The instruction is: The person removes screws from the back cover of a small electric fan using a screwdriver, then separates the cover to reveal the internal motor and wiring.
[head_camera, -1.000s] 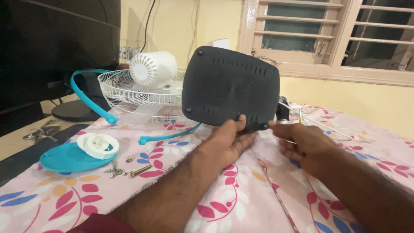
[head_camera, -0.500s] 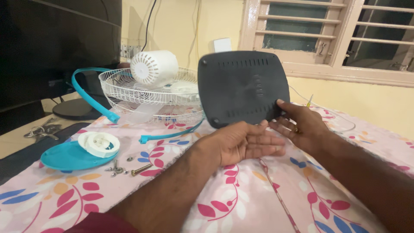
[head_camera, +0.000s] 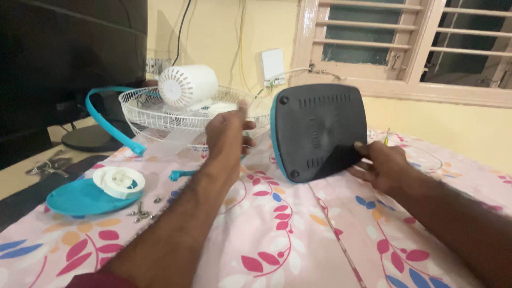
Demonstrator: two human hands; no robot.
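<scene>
Pink cloth with a red, blue and orange leaf print (head_camera: pixel 298 240) spread over the surface, below a cream wall and a louvred window with a pale frame (head_camera: pixel 405 42). Dark screen on a round stand (head_camera: pixel 69 58) at far left. White wire fan guard (head_camera: pixel 160 112) lying flat behind the hands, a white ribbed plastic motor housing (head_camera: pixel 188 85) resting in it, a curved blue plastic rim (head_camera: pixel 109 120) alongside. Dark grey, rounded-square plastic fan base with blue edge (head_camera: pixel 319 130) tilted up on edge at centre right, pinched at its lower right corner by right hand (head_camera: pixel 385 168). Left hand (head_camera: pixel 226 133) raised, blurred, fingers loosely spread, holding nothing, just left of the base and apart from it. Blue round plastic cover (head_camera: pixel 80 198) at left carrying a white plastic hub (head_camera: pixel 118 181); small loose metal screws (head_camera: pixel 140 212) beside it.
</scene>
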